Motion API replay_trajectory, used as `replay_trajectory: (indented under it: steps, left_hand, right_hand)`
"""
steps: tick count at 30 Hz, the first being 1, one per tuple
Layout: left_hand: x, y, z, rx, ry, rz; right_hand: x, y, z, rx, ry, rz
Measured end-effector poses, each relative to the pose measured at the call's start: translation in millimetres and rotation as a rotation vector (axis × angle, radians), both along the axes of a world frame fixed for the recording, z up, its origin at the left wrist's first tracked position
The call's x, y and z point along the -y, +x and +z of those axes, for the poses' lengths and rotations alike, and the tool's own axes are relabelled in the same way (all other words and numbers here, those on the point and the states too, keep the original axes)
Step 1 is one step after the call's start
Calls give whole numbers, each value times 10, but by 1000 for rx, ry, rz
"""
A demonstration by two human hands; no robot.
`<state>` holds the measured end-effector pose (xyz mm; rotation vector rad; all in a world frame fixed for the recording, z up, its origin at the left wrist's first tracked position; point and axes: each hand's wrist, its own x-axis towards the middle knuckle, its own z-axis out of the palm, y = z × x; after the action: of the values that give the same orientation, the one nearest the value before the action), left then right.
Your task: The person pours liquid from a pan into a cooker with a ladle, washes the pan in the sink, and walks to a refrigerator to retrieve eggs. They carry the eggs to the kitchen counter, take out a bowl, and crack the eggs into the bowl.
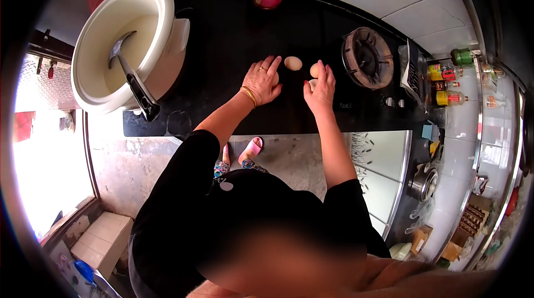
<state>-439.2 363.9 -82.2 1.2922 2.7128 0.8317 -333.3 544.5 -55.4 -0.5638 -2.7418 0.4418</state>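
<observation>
While one smooth beige oval egg (293, 63) lies between them on the glossy black tabletop (233, 31), the left hand (261, 82) curls over another egg (275, 79), the right hand (321, 93) over two more eggs (314, 70), grip clamped or not I cannot tell, this apparent handling step calling for gentleness.
</observation>
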Motion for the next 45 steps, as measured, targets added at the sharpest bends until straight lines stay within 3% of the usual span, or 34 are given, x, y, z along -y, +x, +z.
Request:
replay_trajectory:
  steps: [20, 45]
  left_hand:
    - [78, 138, -87, -38, 76, -4]
    - [111, 221, -103, -52, 137, 19]
  right_hand:
    - [137, 478, -432, -111, -110, -30]
    - [207, 605, -316, -128, -72, 18]
